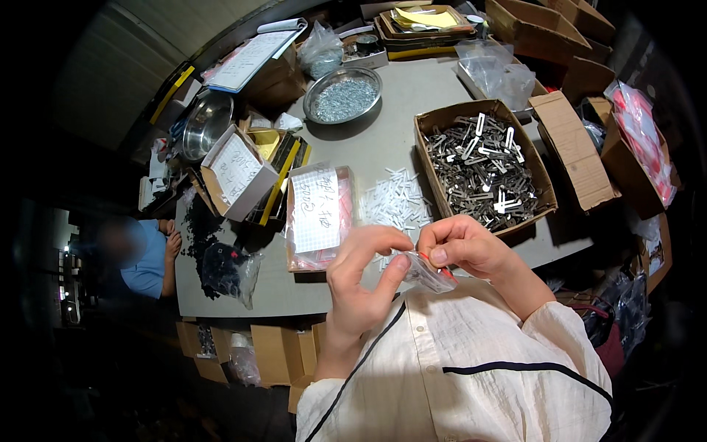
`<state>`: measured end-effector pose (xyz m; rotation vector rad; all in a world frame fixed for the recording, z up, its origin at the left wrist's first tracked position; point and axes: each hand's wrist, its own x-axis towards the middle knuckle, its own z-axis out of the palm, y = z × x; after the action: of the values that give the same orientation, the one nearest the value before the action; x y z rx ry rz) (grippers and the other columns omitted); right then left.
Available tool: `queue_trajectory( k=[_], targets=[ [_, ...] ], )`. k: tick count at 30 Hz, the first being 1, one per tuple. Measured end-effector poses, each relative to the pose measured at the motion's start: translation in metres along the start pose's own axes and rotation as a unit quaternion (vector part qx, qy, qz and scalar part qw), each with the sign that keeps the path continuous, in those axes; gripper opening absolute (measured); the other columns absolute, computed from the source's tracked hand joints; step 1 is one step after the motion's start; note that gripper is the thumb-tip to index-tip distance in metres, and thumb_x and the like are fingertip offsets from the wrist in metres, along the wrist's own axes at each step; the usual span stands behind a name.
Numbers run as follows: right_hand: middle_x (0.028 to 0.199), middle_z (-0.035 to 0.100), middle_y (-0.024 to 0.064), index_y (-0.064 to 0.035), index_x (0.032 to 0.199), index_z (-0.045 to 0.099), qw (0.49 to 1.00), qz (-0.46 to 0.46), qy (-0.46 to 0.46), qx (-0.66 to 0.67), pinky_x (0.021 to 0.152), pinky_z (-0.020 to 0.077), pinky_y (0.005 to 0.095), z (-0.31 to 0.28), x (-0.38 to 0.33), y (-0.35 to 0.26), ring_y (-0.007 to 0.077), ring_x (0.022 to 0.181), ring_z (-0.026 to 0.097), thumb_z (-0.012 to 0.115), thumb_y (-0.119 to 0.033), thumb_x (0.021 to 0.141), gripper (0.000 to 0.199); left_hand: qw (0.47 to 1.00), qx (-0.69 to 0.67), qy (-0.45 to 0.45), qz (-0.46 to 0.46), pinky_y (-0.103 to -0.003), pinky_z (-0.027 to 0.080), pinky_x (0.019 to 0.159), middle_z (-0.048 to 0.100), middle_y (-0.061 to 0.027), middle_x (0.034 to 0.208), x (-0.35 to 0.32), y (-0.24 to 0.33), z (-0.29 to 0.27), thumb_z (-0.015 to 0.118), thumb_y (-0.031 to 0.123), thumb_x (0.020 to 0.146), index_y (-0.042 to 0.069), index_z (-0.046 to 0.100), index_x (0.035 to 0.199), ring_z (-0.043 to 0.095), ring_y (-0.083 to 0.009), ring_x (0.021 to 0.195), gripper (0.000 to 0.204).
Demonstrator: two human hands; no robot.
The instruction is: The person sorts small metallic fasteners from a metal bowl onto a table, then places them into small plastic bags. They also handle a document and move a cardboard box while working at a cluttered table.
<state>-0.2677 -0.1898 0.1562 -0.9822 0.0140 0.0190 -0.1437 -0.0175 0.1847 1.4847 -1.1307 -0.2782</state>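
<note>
In front of my chest, both hands hold a small clear zip bag (433, 278) with a red strip along its edge. Some small pieces seem to lie inside, too blurred to name. My right hand (471, 247) pinches the red edge between thumb and fingers. At the bag's other side is my left hand (361, 272), thumb and forefinger closed on the plastic. Just beyond the hands lies a pile of small white tubes (394, 199). To its right stands a cardboard box (421, 147) full of metal clips (479, 166); to its left, a box of red-edged bags (351, 214) under a handwritten sheet (315, 210).
A metal bowl (308, 96) of small silvery parts stands farther back. Black pieces (199, 243) and a plastic bag (228, 272) lie at the table's left. Another person (145, 258) sits there. Cardboard boxes (574, 151) crowd the right side.
</note>
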Motion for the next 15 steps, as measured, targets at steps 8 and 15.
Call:
queue_trajectory(
  k=[8,15],
  targets=[
    [0.073,0.06,0.0011,0.001,0.083,0.066,1.0,-0.008,0.016,0.0,0.059,0.0409,0.0237,-0.002,-0.001,-0.006,0.0083,0.064,0.053,0.065,-0.012,0.088,0.014,0.991,-0.077,-0.008,-0.109,-0.023,0.046,0.066,0.066,-0.0044,0.081,-0.007,0.008,0.002,0.067,0.007,0.09,-0.003,0.064,0.097,0.06,-0.0096,0.072,0.012],
    [0.082,0.062,0.0001,-0.0019,0.09,0.065,0.995,-0.02,0.072,-0.067,0.07,0.0434,0.0238,0.004,0.0,-0.005,0.0078,0.075,0.055,0.066,-0.016,0.091,0.014,0.99,-0.074,0.012,-0.121,-0.021,0.043,0.06,0.065,-0.0036,0.077,-0.009,0.008,0.005,0.064,0.005,0.092,-0.002,0.063,0.093,0.057,-0.0071,0.067,0.008]
  ],
)
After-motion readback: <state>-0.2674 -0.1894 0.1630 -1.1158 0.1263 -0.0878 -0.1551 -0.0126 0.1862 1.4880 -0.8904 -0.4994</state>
